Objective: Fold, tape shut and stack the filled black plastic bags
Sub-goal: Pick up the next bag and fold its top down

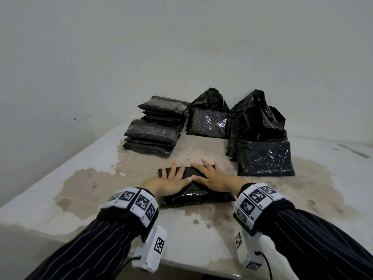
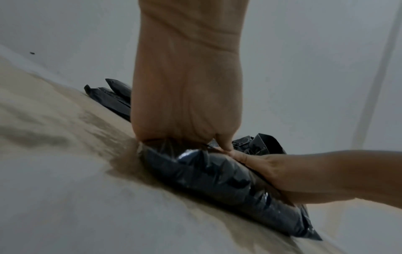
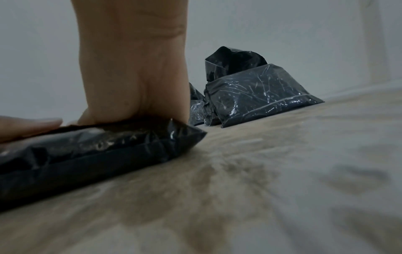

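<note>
Both hands flat on a filled black bag [image 1: 198, 196] lying near the front edge of the worktop [image 1: 201, 235]. Left hand [image 1: 168, 181] and right hand [image 1: 214, 177] press its folded flap, fingers straight and spread, gripping nothing. Best to press air out evenly and crease the flap squarely before taping. Finished stack [image 1: 155, 136] sits toward the back-left.

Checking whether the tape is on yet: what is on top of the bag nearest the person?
Both hands lie flat on the bag: left hand, right hand, pressing its folded flap. No tape shows; the plastic under the palms is covered.
</note>
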